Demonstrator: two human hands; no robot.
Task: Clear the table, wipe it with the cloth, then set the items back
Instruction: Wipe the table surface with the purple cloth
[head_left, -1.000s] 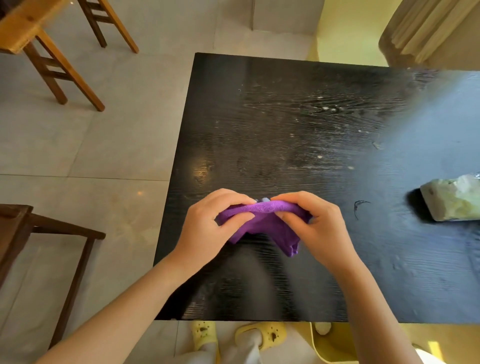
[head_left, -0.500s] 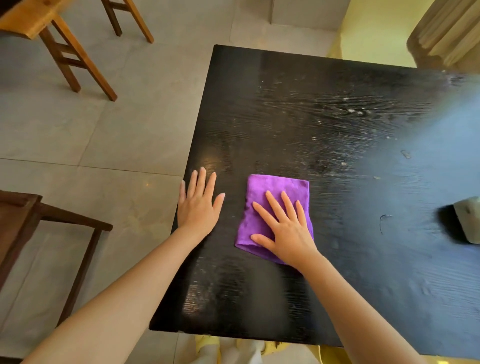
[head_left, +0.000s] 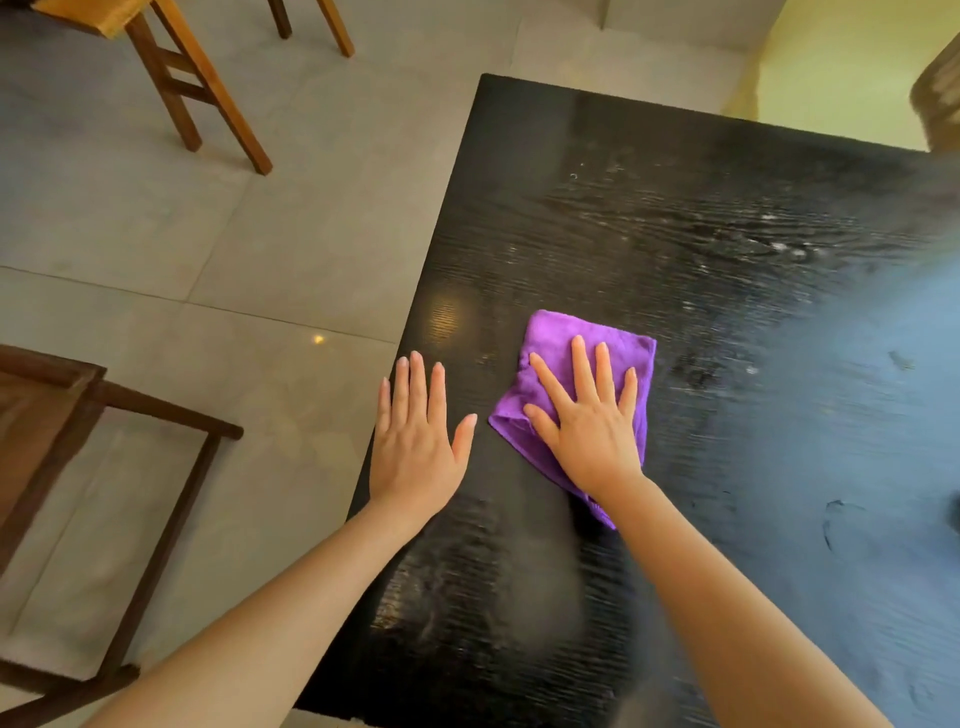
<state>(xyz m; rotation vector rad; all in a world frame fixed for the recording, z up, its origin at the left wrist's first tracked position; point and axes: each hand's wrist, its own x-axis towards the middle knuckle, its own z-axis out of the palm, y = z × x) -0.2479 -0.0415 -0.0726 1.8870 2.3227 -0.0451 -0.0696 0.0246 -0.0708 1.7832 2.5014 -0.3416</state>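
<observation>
A folded purple cloth (head_left: 597, 338) lies flat on the black wood-grain table (head_left: 727, 270), near its left edge. My right hand (head_left: 587, 415) presses flat on the cloth with the fingers spread, covering its near half. My left hand (head_left: 415, 436) rests flat on the bare table edge just left of the cloth, fingers together, holding nothing. White specks and smears show on the tabletop beyond the cloth.
Tiled floor lies to the left. A dark wooden chair (head_left: 78, 467) stands at the near left, and legs of a lighter wooden chair (head_left: 208, 93) at the far left. A dark curved mark (head_left: 831, 519) sits on the table at the right.
Both hands were bunching the cloth a second ago; it now lies flat under my right palm, my left hand on the table. The view has swung left, so the pale packet at right is gone.
</observation>
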